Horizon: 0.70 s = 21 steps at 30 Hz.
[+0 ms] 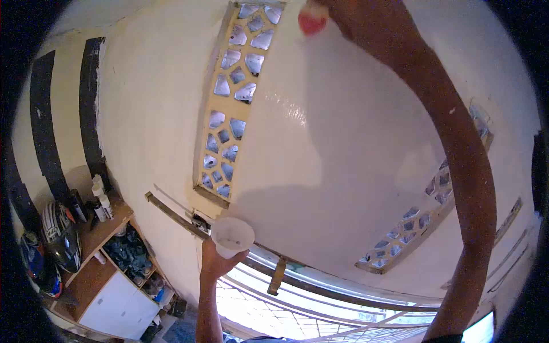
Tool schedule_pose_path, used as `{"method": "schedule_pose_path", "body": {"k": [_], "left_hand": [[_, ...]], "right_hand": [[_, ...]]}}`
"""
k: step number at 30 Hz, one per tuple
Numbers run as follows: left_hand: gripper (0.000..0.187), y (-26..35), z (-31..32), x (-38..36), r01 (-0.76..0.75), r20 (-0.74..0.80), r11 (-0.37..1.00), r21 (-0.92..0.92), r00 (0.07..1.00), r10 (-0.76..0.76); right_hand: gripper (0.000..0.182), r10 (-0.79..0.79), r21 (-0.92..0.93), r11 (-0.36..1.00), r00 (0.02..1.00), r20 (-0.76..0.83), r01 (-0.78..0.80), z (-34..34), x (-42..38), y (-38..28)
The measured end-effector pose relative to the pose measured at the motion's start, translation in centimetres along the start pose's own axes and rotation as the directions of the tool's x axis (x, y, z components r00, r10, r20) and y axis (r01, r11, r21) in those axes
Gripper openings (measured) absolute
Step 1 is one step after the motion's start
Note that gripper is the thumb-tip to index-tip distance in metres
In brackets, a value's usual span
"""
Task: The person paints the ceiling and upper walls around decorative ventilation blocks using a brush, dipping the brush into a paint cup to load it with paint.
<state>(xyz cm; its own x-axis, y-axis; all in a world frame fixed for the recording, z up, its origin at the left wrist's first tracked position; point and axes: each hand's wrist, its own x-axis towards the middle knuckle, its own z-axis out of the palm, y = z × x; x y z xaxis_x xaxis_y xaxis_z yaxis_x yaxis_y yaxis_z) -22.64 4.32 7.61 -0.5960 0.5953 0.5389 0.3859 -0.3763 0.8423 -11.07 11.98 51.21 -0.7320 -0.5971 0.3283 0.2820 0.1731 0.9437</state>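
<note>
My left hand (218,262) is closed around a white plastic tub (233,235), its mouth facing me and a few small specks showing inside. High up at the top edge, my right hand (346,12) reaches to the pale wall (349,120), fingers partly cut off by the frame. A small red-and-white thing (313,23) sticks out from its grip, too blurred to name its kind. Left of centre on the wall, a patch glistens as if wet. The shadow of my arm and head falls across the wall.
Patterned vent blocks (229,103) run up the wall, with a second vent panel (394,240) on the right. Below lies a bright window with a grille (274,308) and a wooden rail (171,214). At left, a cabinet (117,308) bears helmets (60,237) and bottles (103,203).
</note>
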Motion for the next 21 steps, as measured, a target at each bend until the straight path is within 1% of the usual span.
{"method": "schedule_pose_path", "body": {"k": [1, 2, 3, 4, 5, 6, 7, 8, 9, 10, 11, 12, 13, 14, 15, 16, 17, 18, 19, 20, 21], "left_hand": [[0.046, 0.2, 0.0, -0.2, 0.004, 0.006, 1.0, 0.014, 1.0, -0.004], [0.046, 0.6, 0.2, -0.2, 0.002, -0.026, 1.0, -0.011, 1.0, -0.002], [0.046, 0.9, 0.4, -0.1, -0.005, -0.059, 0.999, -0.035, 0.998, 0.003], [0.048, 0.7, 0.5, -0.3, 0.013, -0.08, 1.0, -0.024, 0.997, -0.014], [0.048, 0.5, 0.6, -0.4, 0.011, -0.081, 1.0, -0.009, 0.997, -0.012], [0.048, 0.1, 0.6, -0.4, 0.006, -0.092, 0.998, -0.065, 0.996, -0.012], [0.048, -0.3, 0.7, -0.4, 0.004, -0.101, 0.993, -0.12, 0.995, -0.016], [0.048, -0.6, 0.6, -0.5, 0.009, -0.1, 0.994, -0.106, 0.995, -0.019], [0.05, -0.9, 0.6, -0.6, 0.003, -0.125, 0.991, -0.134, 0.992, -0.02], [0.051, -1.0, 0.6, -0.8, -0.002, -0.152, 0.986, -0.164, 0.988, -0.023], [0.051, -0.6, 0.6, -1.1, -0.005, -0.158, 0.988, -0.156, 0.987, -0.02], [0.053, 0.1, 0.3, -1.3, -0.012, -0.18, 0.991, -0.135, 0.984, -0.013], [0.054, 0.6, 0.1, -1.7, -0.014, -0.201, 0.993, -0.116, 0.98, -0.01], [0.061, 0.6, -0.6, -2.3, 0.014, -0.175, 1.0, 0.017, 0.984, -0.01], [0.061, 1.1, -1.1, -3.2, 0.014, -0.183, 1.0, 0.022, 0.983, -0.01], [0.063, 1.7, -1.5, -4.4, 0.055, -0.17, 0.998, 0.026, 0.984, -0.05], [0.065, 2.0, -1.8, -5.7, 0.095, -0.16, 0.995, 0.035, 0.983, -0.088], [0.065, 1.6, -2.1, -7.3, 0.098, -0.17, 0.994, 0.052, 0.982, -0.088], [0.067, 1.1, -2.5, -9.6, 0.182, -0.196, 0.974, 0.132, 0.968, -0.154], [0.069, 1.7, -2.5, -11.2, 0.27, -0.227, 0.94, 0.207, 0.948, -0.222], [0.069, 2.5, -2.2, -12.4, 0.28, -0.238, 0.934, 0.22, 0.945, -0.227]], "right_hand": [[0.016, -0.052, 0.032, 0.998, 0.998, -0.026, 0.052, 0.4, -1.4, -0.4], [0.023, -0.036, -0.054, 0.998, 0.997, -0.071, 0.033, 1.1, -3.5, -1.4], [0.026, 0.012, 0.047, 0.999, 1.0, 0.028, -0.013, -1.2, -5.1, -3.6], [0.022, 0.032, 0.207, 0.978, 0.999, -0.028, -0.026, -2.0, -7.1, -5.1], [0.023, 0.099, 0.283, 0.953, 0.994, 0.041, -0.107, -3.9, -9.1, -7.2], [0.025, 0.168, 0.377, 0.911, 0.985, 0.03, -0.167, -5.8, -11.3, -9.1], [0.026, 0.259, 0.522, 0.811, 0.962, 0.085, -0.264, -7.9, -12.9, -10.7], [0.024, 0.324, 0.577, 0.733, 0.931, 0.17, -0.36, -9.6, -15.3, -12.6], [0.021, 0.363, 0.605, 0.664, 0.897, 0.253, -0.439, -11.2, -17.6, -14.4], [0.012, 0.437, 0.627, 0.551, 0.83, 0.345, -0.551, -12.6, -20.3, -16.4], [0.01, 0.32, 0.522, 0.534, 0.731, 0.603, -0.665, -14.5, -22.1, -18.0], [0.01, 0.451, 0.554, 0.402, 0.684, 0.574, -0.729, -15.7, -23.8, -19.7], [0.012, 0.568, 0.586, 0.258, 0.611, 0.551, -0.768, -16.5, -25.8, -22.1], [0.016, 0.695, 0.556, -0.141, 0.318, 0.645, -0.819, -17.4, -28.8, -26.5], [0.019, 0.693, 0.484, -0.48, 0.022, 0.72, -0.731, -17.6, -30.2, -29.6], [0.022, 0.627, 0.453, -0.744, -0.277, 0.728, -0.491, -17.9, -31.6, -32.7], [0.025, 0.469, 0.427, -0.88, -0.514, 0.718, -0.207, -17.7, -31.4, -34.7], [0.024, 0.341, 0.364, -0.929, -0.528, 0.777, -0.065, -17.7, -32.7, -37.0], [0.023, 0.2, 0.281, -0.956, -0.527, 0.826, 0.078, -18.1, -34.0, -39.2], [0.027, 0.067, 0.15, -0.982, -0.526, 0.848, 0.117, -18.6, -31.9, -38.5], [0.027, 0.05, 0.135, -0.983, -0.518, 0.854, 0.127, -19.1, -31.4, -38.7]]}}
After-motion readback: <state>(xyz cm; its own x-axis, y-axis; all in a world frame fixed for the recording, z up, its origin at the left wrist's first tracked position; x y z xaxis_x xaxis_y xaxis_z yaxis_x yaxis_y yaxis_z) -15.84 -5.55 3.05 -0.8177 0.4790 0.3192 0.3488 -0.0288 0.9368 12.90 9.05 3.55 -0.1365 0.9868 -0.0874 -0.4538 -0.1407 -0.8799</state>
